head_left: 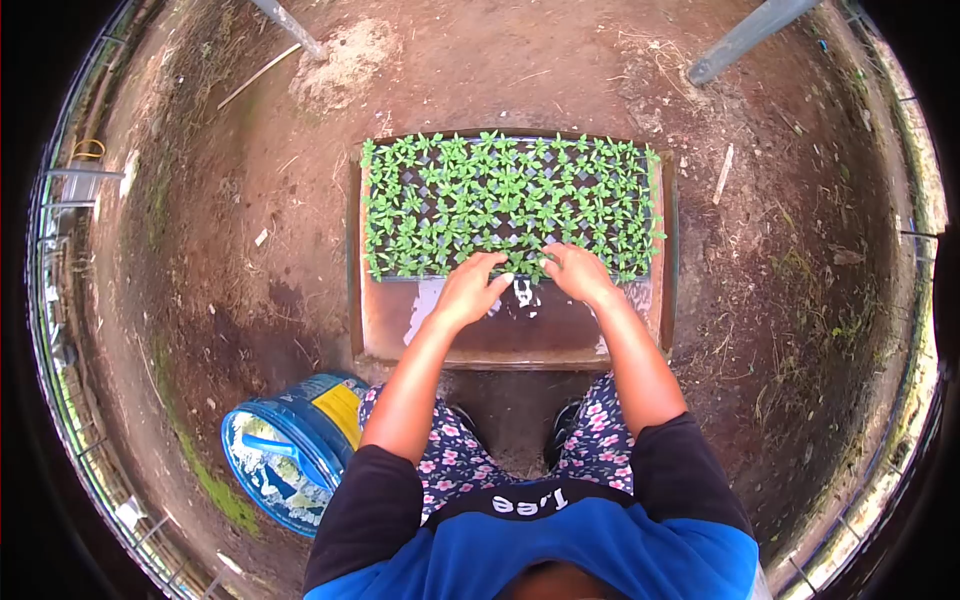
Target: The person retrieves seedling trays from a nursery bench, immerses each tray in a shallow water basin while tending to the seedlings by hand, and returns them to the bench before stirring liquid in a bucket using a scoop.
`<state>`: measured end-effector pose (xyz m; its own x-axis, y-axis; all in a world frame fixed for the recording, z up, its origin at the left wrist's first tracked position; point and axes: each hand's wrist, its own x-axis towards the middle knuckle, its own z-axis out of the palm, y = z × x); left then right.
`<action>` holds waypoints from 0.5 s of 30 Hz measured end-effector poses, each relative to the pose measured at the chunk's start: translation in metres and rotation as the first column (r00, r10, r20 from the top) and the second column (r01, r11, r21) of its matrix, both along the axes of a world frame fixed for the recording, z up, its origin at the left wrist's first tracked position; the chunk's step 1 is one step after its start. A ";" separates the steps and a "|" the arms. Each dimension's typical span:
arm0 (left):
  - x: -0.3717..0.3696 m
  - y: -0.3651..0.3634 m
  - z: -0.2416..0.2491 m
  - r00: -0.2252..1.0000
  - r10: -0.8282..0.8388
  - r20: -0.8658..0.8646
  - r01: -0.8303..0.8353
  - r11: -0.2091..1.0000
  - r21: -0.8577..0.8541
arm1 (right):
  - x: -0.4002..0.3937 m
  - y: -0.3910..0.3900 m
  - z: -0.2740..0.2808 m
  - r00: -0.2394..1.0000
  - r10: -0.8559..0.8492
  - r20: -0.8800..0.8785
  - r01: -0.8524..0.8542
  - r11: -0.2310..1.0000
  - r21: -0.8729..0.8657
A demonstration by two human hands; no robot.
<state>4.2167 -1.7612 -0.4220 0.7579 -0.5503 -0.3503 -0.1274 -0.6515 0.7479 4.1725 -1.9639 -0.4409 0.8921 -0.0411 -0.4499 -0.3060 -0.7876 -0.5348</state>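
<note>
A tray of small green seedlings [510,200] fills the upper part of a shallow wooden-edged basin [580,350] that holds dark water. My left hand [472,287] is at the tray's front edge, left of the middle, thumb and fingers apart, with nothing visible in it. Just to the right, my right hand [578,271] reaches over the front row of plants, its fingers curled among the leaves. The fingertips touch or nearly touch the seedlings, and whether they hold a leaf is too small to tell.
A blue barrel [330,425] with a yellow label stands at the lower left, a blue-handled item [268,446] on its top. Two grey posts [290,27] [745,42] rise from the dirt floor behind the basin. A fence curves round both sides.
</note>
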 end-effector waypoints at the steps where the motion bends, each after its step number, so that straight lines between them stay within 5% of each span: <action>1: -0.001 -0.002 0.002 0.999 -0.024 0.021 0.024 1.000 0.020 | 0.000 -0.001 0.000 1.000 -0.002 -0.029 0.001 1.000 -0.005; 15: -0.003 0.007 -0.009 0.992 -0.067 0.105 0.058 0.995 0.084 | 0.001 -0.001 0.005 0.987 -0.016 -0.157 0.008 0.999 -0.052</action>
